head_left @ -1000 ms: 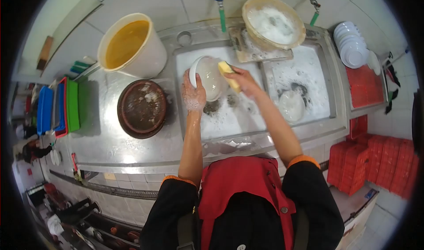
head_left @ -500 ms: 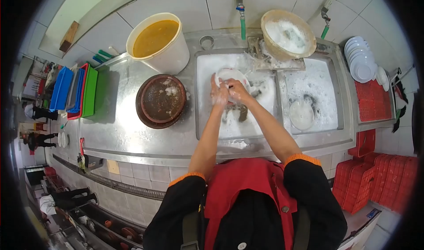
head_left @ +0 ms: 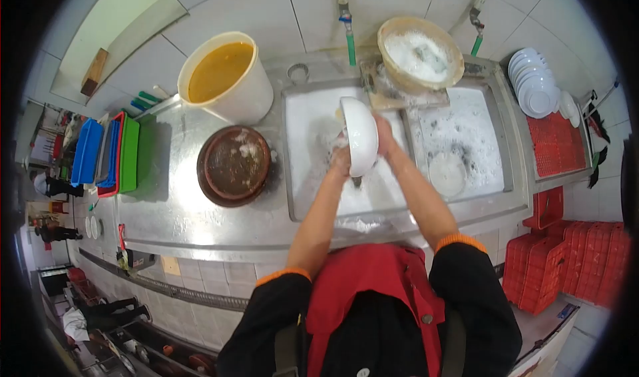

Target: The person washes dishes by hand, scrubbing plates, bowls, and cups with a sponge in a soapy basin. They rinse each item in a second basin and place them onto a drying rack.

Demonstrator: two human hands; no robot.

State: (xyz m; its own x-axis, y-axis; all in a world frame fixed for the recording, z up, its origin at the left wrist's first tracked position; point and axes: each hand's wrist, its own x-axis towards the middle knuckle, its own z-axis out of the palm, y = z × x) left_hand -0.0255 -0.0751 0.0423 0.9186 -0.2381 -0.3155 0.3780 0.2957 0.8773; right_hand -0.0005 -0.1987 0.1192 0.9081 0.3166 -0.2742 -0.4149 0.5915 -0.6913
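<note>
A white bowl (head_left: pixel 361 137) is held tipped on its side above the left sink basin (head_left: pixel 291 197), its outer wall toward me and its opening facing left. My left hand (head_left: pixel 340 158) grips it near the lower rim, fingers partly hidden by the bowl and suds. Behind its right side, my right hand (head_left: pixel 384 134) holds the outer wall, with most of the fingers out of sight. White foam (head_left: pixel 309 130) fills the basin below. A small dark thing (head_left: pixel 357 181) shows just under the bowl; what it is I cannot make out.
Left of the sink sit stacked brown dishes (head_left: pixel 233 164) and a white bucket (head_left: pixel 243 100) of orange-brown liquid. A foamy tub (head_left: pixel 452 74) stands behind the divider. The right basin (head_left: pixel 489 137) holds a submerged round dish (head_left: pixel 447 175). White plates (head_left: pixel 538 97) lean at far right.
The bowl has been lifted and turned from facing up in the suds to standing on its side. My right hand has shifted to its outer right side. The view has shifted slightly.
</note>
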